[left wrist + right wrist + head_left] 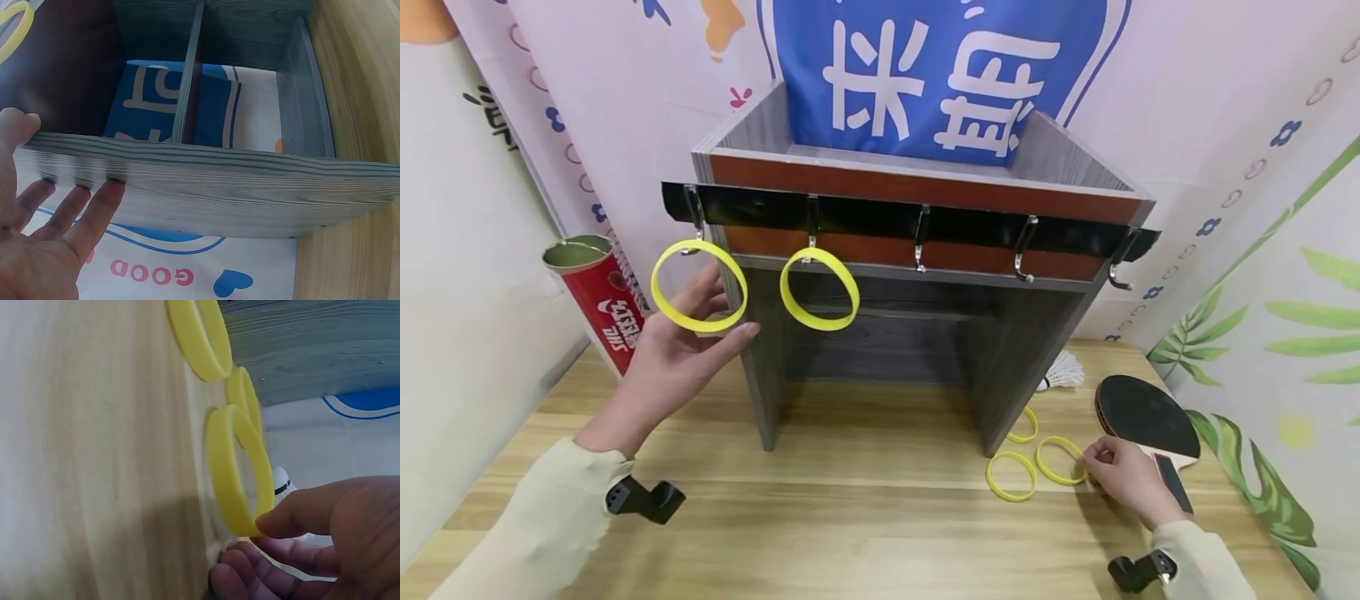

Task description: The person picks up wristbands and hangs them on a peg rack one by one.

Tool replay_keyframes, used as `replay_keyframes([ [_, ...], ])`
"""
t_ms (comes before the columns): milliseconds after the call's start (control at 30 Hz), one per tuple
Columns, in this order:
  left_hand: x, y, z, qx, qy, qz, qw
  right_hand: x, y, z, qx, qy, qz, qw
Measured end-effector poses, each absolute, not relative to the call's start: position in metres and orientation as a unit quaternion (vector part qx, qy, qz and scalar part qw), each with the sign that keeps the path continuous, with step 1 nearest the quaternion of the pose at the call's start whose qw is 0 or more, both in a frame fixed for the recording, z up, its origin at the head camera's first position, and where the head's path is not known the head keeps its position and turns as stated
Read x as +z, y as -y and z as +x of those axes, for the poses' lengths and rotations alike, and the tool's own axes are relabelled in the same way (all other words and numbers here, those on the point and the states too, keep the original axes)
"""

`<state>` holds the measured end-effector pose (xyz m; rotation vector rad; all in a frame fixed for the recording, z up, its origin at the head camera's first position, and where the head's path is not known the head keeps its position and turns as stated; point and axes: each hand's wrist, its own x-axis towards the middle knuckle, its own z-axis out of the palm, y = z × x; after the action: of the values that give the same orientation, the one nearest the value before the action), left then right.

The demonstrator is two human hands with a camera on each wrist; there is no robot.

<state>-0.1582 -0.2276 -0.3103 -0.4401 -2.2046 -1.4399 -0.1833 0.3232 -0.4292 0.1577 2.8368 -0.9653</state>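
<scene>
My left hand (673, 358) holds the left side panel of a grey wooden shelf (250, 194), thumb at the front edge and fingertips on the outer face. Between my right thumb and fingers, the right hand (1131, 479) pinches a yellow ring-shaped band (225, 469), tilted up off the table in the right wrist view. Two more yellow bands lie close by, one in front (197, 344) and one behind (250, 400). From a black hook rail (865, 212) on the shelf hang two yellow bands, one on the leftmost hook (656, 287) and another on the second (852, 302).
A red can (602, 300) stands left of the shelf. Behind its right leg lies a shuttlecock (1062, 372). Beside my right hand is a black table tennis bat (1146, 417). A printed cloth (1187, 125) hangs behind the wooden table (865, 517).
</scene>
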Motion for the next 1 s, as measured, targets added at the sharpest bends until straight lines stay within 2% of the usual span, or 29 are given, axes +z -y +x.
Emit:
replay_keyframes([
  [300,-0.311,0.227,-0.157,-0.533,0.793,-0.174,0.237,-0.425,-0.332,-0.177,-0.388,-0.920,0.035,0.044],
  [633,-0.311,0.228,-0.157,-0.530,0.799,-0.166,0.232,-0.421,-0.347,-0.173,-0.478,-0.872,0.040,0.096],
  [1000,-0.310,0.226,-0.157,-0.524,0.801,-0.167,0.237,-0.394,-0.353,-0.160,-0.517,-0.854,0.015,0.061],
])
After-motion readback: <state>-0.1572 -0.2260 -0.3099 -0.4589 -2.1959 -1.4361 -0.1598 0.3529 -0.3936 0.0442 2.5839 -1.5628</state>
